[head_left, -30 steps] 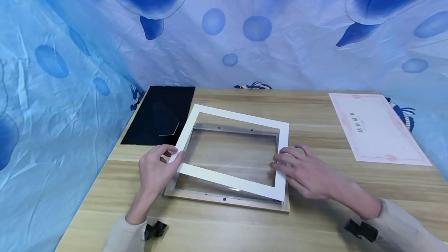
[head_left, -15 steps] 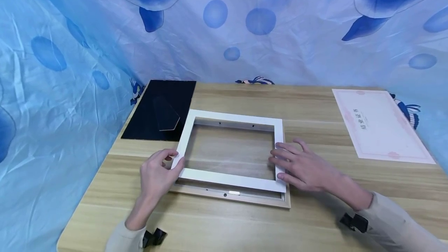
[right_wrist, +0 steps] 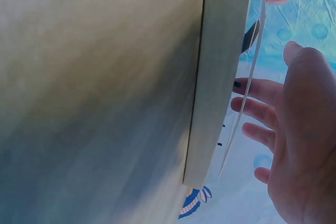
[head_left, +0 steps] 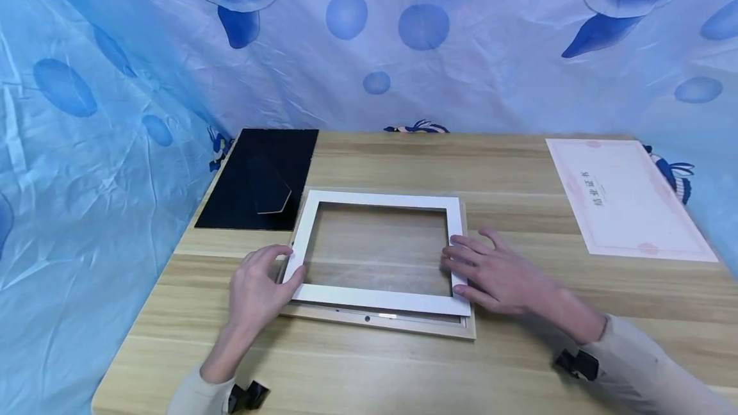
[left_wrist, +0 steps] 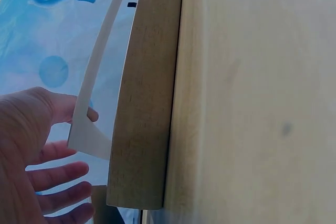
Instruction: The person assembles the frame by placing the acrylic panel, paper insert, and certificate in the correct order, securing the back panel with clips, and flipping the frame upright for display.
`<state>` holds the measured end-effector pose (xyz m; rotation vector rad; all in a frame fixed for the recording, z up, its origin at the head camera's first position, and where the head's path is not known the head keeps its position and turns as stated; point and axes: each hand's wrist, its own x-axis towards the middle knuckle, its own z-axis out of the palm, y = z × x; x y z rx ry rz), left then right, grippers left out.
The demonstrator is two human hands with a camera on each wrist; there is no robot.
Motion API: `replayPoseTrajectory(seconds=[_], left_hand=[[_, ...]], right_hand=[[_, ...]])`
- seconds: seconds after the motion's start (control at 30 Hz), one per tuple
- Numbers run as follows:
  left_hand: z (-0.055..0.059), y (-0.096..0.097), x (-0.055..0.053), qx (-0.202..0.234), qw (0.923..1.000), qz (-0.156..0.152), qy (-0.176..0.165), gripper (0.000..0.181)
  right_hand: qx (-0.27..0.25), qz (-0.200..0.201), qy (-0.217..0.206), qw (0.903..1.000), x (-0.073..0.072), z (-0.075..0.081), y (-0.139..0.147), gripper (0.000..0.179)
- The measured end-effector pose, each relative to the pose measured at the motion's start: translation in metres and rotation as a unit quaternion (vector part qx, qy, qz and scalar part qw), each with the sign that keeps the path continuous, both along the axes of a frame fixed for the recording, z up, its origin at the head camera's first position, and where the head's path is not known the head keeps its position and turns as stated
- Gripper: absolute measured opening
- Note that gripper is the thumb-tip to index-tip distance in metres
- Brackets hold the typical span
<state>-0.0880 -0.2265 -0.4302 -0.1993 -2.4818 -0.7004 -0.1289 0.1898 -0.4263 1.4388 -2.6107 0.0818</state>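
Note:
A white rectangular mat board lies over the back of a light wooden picture frame, its near side a little inside the frame's near rail. My left hand pinches the mat's left strip between thumb and index finger; in the left wrist view the other fingers of that hand stand spread apart beside the frame. My right hand rests its extended fingers and thumb on the mat's right strip. The right wrist view shows the mat raised slightly off the frame.
At the back left lies a black backing board with a stand flap. A white and pink printed certificate lies at the right of the wooden table. Blue patterned curtains hang behind and at the left.
The mat, tilted across the frame earlier, has turned straighter and sunk closer to it. Both hands stay at its sides; the right hand has shifted slightly with it. The head view has moved a little.

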Motion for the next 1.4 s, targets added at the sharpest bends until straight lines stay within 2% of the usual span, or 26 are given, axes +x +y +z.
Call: replayPoseTrajectory(seconds=[0.2,0.6,0.9,1.4], left_hand=[[-0.002,-0.001,0.003,-0.002,0.9994,0.001,-0.033,0.036],[-0.003,-0.004,0.006,-0.012,0.9968,0.010,-0.078,0.034],[-0.006,-0.007,-0.002,-0.027,0.9959,-0.014,-0.085,0.036],[-0.007,-0.005,-0.008,-0.029,0.9927,-0.012,-0.116,0.034]], right_hand=[[0.001,0.003,-0.002,1.0000,0.003,-0.003,-0.002,0.049],[0.004,-0.002,-0.016,0.9999,0.006,-0.008,-0.005,0.052],[0.002,-0.014,-0.028,0.9995,0.005,-0.008,-0.005,0.054],[0.003,-0.020,-0.043,0.9989,0.007,-0.009,-0.002,0.058]])
